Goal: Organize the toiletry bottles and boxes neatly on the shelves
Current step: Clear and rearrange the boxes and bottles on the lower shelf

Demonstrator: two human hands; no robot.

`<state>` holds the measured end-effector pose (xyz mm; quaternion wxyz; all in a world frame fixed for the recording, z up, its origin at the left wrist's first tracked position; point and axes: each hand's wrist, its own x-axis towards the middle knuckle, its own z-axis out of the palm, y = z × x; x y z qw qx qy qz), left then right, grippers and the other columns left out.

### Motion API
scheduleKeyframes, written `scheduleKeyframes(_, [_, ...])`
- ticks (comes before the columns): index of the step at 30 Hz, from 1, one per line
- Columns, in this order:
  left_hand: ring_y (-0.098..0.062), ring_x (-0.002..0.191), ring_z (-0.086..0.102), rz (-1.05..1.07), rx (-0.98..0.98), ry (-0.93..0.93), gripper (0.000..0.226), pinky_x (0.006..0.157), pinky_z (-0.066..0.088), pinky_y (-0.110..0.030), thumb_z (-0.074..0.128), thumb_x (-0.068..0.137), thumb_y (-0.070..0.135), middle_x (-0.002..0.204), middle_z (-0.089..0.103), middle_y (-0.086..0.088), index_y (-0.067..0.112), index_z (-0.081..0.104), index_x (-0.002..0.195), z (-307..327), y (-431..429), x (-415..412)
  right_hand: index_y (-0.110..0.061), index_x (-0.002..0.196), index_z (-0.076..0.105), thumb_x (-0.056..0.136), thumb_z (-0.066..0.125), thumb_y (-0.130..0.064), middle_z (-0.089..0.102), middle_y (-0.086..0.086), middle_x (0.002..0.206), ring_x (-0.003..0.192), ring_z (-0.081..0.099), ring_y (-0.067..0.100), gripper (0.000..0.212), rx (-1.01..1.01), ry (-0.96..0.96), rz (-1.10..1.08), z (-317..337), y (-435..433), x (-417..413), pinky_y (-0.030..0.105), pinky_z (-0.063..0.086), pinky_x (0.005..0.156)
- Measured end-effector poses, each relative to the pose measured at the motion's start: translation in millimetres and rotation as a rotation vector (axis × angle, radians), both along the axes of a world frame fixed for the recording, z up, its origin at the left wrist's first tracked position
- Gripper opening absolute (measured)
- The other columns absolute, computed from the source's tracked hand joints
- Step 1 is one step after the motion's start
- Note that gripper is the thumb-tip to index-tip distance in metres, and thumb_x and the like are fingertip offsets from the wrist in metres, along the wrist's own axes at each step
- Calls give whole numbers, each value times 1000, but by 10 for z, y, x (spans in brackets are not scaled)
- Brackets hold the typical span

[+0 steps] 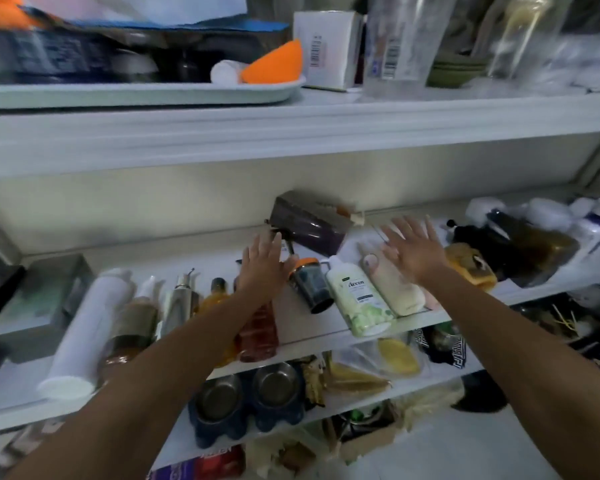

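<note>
Both hands, left hand [262, 261] and right hand [411, 249], were spread empty above the green bottle [359, 299], whose base overhung the shelf [312, 336] edge; a careless sweep could have toppled it.

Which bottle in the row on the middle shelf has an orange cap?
The short dark jar between the hands, just left of the green-and-white Aeeon lotion bottle. The others in the row have white, silver or dark tops.
</note>
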<state>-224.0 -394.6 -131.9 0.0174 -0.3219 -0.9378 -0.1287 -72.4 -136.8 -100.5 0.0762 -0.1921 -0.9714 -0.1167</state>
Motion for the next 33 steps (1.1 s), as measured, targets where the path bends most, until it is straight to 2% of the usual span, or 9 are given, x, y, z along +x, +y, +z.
scheduleKeyframes(2, [-30, 147, -3, -49, -33, 26, 67, 118, 5, -44, 25, 99, 49, 160, -2, -11, 15, 3, 152, -21, 285, 163, -30, 148, 19, 79, -7, -61, 14, -2, 157, 146, 4, 20, 81, -20, 15, -76, 5, 237, 282, 44, -11, 114])
scheduleKeyframes(4, [-30, 146, -8, -79, -75, 22, 66, 119, 3, -45, 20, 98, 50, 160, -6, -8, 18, 2, 153, -49, 540, 269, -31, 149, 12, 93, 7, -54, 9, -2, 158, 146, 0, 20, 61, 11, -27, -145, 6, 445, 506, 45, -10, 116])
scheduleKeyframes(6, [-31, 146, -12, -121, -130, 22, 71, 119, 2, -50, 2, 92, 58, 160, -8, -6, 22, 7, 152, -86, 764, 371, -32, 149, 11, 99, 20, -43, 8, -2, 158, 146, -1, 20, 52, 16, -30, -176, -18, 600, 709, 46, -9, 116])
scheduleKeyframes(8, [-32, 146, -11, -165, -145, 28, 85, 118, 2, -50, -12, 83, 67, 160, -5, -8, 22, 9, 152, -99, 964, 491, -33, 148, 15, 97, 17, -48, 11, -4, 158, 146, 1, 19, 53, -17, 6, -202, -67, 739, 907, 45, -9, 116])
scheduleKeyframes(10, [-28, 147, -8, -167, -66, -26, 75, 117, 0, -46, 8, 93, 63, 160, -4, -7, 19, 5, 153, -70, 1164, 609, -33, 148, 15, 90, 0, -57, 11, -5, 158, 146, 0, 18, 65, -49, 2, -232, -120, 855, 1074, 45, -11, 116])
scheduleKeyframes(12, [-25, 147, -7, -185, -34, -17, 70, 118, -1, -44, 18, 97, 57, 160, -3, -7, 17, 4, 152, -44, 1358, 679, -33, 149, 13, 93, 1, -57, 10, -5, 158, 146, -2, 17, 61, -42, -12, -267, -144, 977, 1189, 46, -11, 116])
scheduleKeyframes(20, [-28, 147, 2, -221, -42, 37, 73, 118, 3, -45, 19, 93, 61, 160, 6, -10, 17, 12, 151, -124, 2005, 677, -33, 149, 10, 94, 1, -55, 9, -4, 159, 146, -1, 17, 60, -80, -3, -306, -205, 1388, 1312, 46, -11, 115])
scheduleKeyframes(25, [-27, 147, 0, -180, -130, 107, 60, 119, 4, -45, 28, 100, 40, 160, 3, -9, 17, 7, 152, -194, 2272, 394, -31, 149, 11, 75, -17, -57, 10, -2, 158, 146, 2, 19, 84, -65, 17, -191, -208, 1597, 1058, 47, -9, 115])
scheduleKeyframes(33, [-30, 145, 4, -182, -425, 170, 65, 117, 0, -47, 48, 92, 30, 157, 12, -4, 28, 17, 149, -157, 2140, -422, -30, 150, 5, 78, -17, -57, 7, -1, 159, 146, 1, 20, 80, -16, -51, 32, -191, 1910, 315, 45, -8, 115])
